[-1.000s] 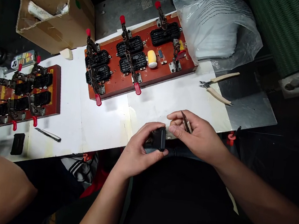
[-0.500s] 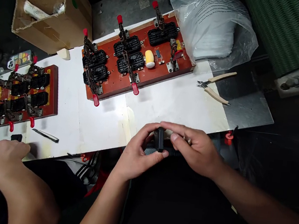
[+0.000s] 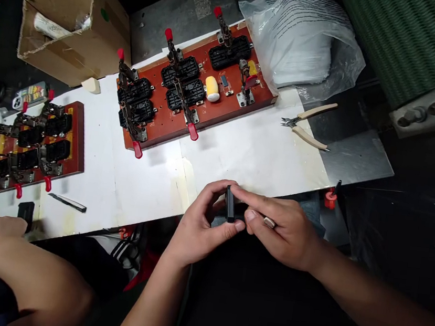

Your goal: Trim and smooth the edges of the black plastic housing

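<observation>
**Small black part pinched between both hands at the bench edge**

From the head camera, the left hand (image 3: 198, 224) and the right hand (image 3: 284, 229) meet over the near edge of the white worktop (image 3: 250, 151). Between them sits a small black plastic part (image 3: 230, 204) — the left thumb and fingers clamp it from the side, the right fingertips press its other face. A thin metal tool (image 3: 269, 222) pokes out between the right fingers, tucked away.

The part looks light and rigid, likely a moulded housing; its flat outer faces seem the safest place to grip, since thin edges could snap.

Farther back lies a red clamp fixture (image 3: 194, 96) loaded with black pieces, a second fixture (image 3: 33, 145) to the left, cutters (image 3: 305, 126), and a plastic bag (image 3: 299, 41). A co-worker's arm (image 3: 22, 266) rests lower left.
</observation>
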Demonstrator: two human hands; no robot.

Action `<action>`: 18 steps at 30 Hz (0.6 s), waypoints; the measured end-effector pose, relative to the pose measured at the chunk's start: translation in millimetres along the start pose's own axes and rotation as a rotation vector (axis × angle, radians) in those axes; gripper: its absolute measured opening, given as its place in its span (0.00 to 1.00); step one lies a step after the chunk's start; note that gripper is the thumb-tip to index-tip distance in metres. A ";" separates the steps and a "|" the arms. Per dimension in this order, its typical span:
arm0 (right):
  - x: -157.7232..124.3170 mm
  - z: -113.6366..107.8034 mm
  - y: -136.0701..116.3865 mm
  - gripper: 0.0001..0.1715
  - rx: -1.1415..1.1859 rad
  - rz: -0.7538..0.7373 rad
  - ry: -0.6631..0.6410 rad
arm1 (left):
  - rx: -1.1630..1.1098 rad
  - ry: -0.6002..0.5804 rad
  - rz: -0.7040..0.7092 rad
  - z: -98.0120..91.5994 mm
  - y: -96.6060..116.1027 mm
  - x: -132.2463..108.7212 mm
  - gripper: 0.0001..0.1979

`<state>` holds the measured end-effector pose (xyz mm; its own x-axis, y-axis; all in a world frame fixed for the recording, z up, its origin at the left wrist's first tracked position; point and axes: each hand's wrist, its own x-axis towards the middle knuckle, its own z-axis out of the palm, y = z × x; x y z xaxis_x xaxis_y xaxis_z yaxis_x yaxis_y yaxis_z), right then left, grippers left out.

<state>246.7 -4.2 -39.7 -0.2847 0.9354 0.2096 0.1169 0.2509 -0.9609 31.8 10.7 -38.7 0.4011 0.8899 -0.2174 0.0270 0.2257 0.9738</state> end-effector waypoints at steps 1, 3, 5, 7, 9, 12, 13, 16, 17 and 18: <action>0.1 -1.3 -0.2 0.28 0.022 -0.023 -0.007 | -0.006 0.001 -0.009 0.0 -0.2 -1.0 0.32; -0.2 -3.5 -1.7 0.23 0.059 -0.043 -0.015 | -0.024 0.005 -0.019 -0.2 -0.9 -2.7 0.32; -1.0 -4.5 -3.8 0.22 0.068 0.004 -0.002 | -0.035 0.013 -0.016 -0.3 -1.7 -3.6 0.32; -1.7 -3.9 -5.1 0.26 0.057 0.089 0.006 | -0.035 0.012 -0.013 0.1 -2.0 -3.6 0.33; -2.1 -2.7 -5.3 0.31 0.046 0.135 -0.013 | -0.027 0.010 -0.004 0.9 -1.5 -3.2 0.33; -1.9 -2.9 -5.1 0.28 0.080 0.061 -0.066 | -0.007 0.022 -0.002 1.4 0.7 -3.2 0.31; -1.7 -3.8 -5.4 0.25 0.101 0.027 -0.074 | -0.003 0.025 -0.007 1.1 1.6 -3.5 0.31; -2.1 -7.5 -6.7 0.20 0.156 0.010 -0.074 | -0.021 0.012 -0.023 -0.4 4.1 -4.9 0.31; -2.8 -8.5 -6.6 0.18 0.156 0.030 -0.057 | -0.032 0.005 -0.021 -0.8 4.8 -5.5 0.32; -3.8 -9.1 -5.9 0.16 0.144 0.059 -0.036 | -0.042 -0.002 -0.017 -1.1 5.3 -5.9 0.32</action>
<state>255.7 -6.9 -33.2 -0.3159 0.9373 0.1474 -0.0026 0.1545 -0.9880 28.6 7.1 -32.3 0.4024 0.8851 -0.2339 -0.0041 0.2572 0.9663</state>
